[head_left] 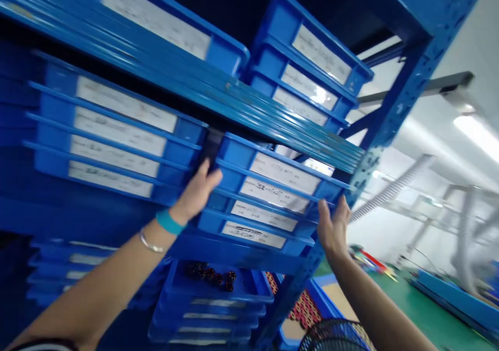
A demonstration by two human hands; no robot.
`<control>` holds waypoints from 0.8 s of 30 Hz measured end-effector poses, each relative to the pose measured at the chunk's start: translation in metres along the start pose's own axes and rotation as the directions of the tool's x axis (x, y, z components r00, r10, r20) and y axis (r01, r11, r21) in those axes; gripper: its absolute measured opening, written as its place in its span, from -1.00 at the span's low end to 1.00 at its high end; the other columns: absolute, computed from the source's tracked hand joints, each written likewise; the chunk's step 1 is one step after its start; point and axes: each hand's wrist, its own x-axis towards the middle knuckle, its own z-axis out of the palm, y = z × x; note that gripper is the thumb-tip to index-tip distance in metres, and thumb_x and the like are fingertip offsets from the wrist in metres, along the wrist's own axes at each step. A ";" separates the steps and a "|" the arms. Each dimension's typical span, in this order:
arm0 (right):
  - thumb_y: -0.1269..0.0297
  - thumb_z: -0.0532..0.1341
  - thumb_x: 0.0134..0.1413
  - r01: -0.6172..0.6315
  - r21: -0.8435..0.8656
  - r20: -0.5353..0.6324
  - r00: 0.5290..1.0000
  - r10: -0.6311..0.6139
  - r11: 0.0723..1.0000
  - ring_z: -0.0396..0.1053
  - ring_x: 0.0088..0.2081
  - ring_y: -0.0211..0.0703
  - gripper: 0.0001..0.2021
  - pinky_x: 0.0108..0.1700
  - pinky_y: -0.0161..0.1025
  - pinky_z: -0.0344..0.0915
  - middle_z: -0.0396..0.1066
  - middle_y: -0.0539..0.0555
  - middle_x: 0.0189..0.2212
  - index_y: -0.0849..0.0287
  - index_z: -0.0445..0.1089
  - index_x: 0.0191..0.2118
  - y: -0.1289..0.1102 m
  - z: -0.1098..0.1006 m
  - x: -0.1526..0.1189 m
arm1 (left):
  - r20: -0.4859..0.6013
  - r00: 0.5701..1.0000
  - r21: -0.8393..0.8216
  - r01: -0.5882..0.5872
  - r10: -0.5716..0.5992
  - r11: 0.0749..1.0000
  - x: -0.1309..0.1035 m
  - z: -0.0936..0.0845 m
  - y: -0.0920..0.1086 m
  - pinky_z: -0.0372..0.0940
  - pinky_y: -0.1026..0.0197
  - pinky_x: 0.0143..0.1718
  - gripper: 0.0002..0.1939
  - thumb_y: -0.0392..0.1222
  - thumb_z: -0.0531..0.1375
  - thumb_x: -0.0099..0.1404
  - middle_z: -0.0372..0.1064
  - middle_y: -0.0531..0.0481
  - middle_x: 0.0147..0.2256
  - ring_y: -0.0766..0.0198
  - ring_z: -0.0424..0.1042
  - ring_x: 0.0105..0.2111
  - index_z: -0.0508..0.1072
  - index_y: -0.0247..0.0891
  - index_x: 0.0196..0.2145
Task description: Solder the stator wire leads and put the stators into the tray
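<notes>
A stack of blue plastic trays with white paper labels sits on the middle shelf, and my two hands are at its ends. My left hand is at the left end, its fingers stretched into the dark gap beside the stack and its thumb apart near the tray rims. At the right end is my right hand, with thumb and fingers spread around the front corner. Whether either palm presses on the trays is hard to tell. The fingertips are partly hidden.
Another stack of labelled trays stands left. A blue shelf beam runs close above, and a perforated upright rises right. Below are trays with dark round parts, reddish parts and a black fan guard.
</notes>
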 end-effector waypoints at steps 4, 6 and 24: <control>-0.42 -0.05 -0.17 0.216 -0.171 0.108 0.974 -0.200 0.961 -0.55 0.34 0.40 0.21 0.22 0.39 -0.26 -0.58 0.56 0.32 0.56 -0.39 0.33 0.020 0.022 -0.038 | 0.086 0.989 0.434 -0.147 0.122 0.889 -0.060 0.001 -0.034 -0.21 -0.16 0.31 0.03 0.01 0.31 0.01 -0.15 -0.35 0.30 -0.17 -0.17 0.30 -0.08 -0.41 0.30; -0.43 -0.07 -0.18 0.231 -0.176 0.089 0.972 -0.218 0.957 -0.58 0.33 0.39 0.23 0.22 0.39 -0.29 -0.59 0.58 0.31 0.58 -0.42 0.33 0.019 0.030 -0.042 | 0.093 0.980 0.573 -0.199 0.178 0.795 -0.061 0.009 -0.043 -0.19 -0.18 0.30 -0.07 -0.05 0.19 0.13 -0.15 -0.44 0.29 -0.19 -0.16 0.30 -0.13 -0.53 0.29; 0.15 0.08 0.16 0.896 0.256 0.238 0.306 -0.922 0.363 0.15 0.21 0.17 -0.34 -0.01 0.09 0.37 -0.08 0.23 0.31 0.02 -0.15 0.34 -0.054 0.052 -0.146 | -0.749 0.649 -0.185 -0.005 -0.137 0.983 -0.056 -0.171 0.034 0.25 0.08 0.07 -0.43 -0.19 0.19 0.14 0.22 -0.19 0.04 0.12 0.28 0.10 0.10 -0.16 0.09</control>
